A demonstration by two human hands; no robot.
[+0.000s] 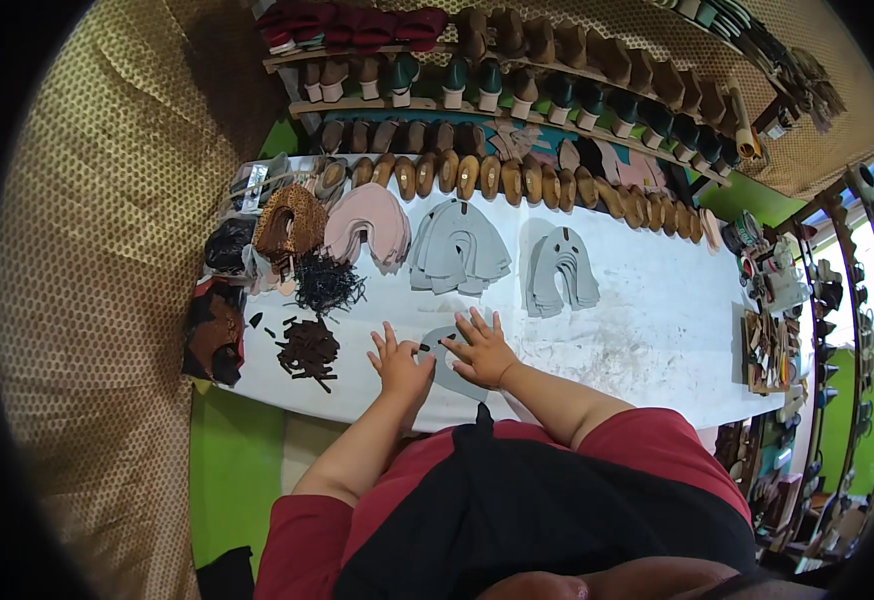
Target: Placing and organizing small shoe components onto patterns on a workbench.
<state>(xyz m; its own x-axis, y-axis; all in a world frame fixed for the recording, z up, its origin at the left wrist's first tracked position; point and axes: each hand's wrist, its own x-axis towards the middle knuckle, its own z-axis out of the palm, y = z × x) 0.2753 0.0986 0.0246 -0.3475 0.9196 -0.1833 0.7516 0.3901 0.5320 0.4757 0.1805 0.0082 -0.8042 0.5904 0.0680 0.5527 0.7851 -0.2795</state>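
A curved grey shoe-upper piece [447,382] lies flat at the table's near edge, partly covered by my hands. My left hand [403,366] is at its left side, thumb and index finger together at a small dark strip [424,348], the other fingers spread. My right hand [484,358] rests on the piece with its fingers spread, the index near a dark spot. Beyond are a fanned stack of grey uppers [459,250] and a narrower grey stack [561,270], each with a small dark strip at the top.
A heap of brown strips [309,350] and a tangle of black strips [327,282] lie left, near pink pieces [369,222] and a leopard-print piece [290,222]. Brown shoe lasts [468,178] line the table's back below shoe shelves. A tool box [763,352] stands right.
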